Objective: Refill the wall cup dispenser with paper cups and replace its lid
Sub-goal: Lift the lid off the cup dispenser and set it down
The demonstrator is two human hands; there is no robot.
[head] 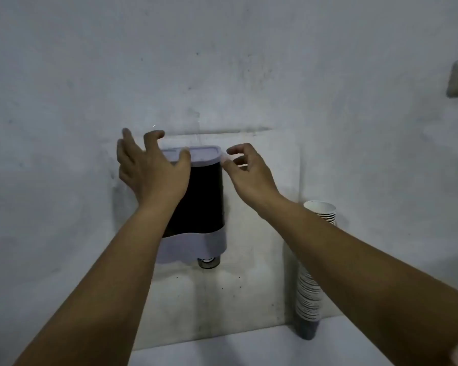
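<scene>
Overhead, smooth rounded lid [193, 154], ribbed paper cups [312, 273]

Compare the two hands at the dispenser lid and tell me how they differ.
The left hand lies over the lid, fingers spread and thumb resting on its top; the right hand sits beside the lid's right end, not over it. The left hand's fingers reach up past the lid towards the wall; the right hand's fingers are loosely curled, its thumb tip near the lid's edge. Both are at the top of the dispenser, and neither holds a cup.
</scene>
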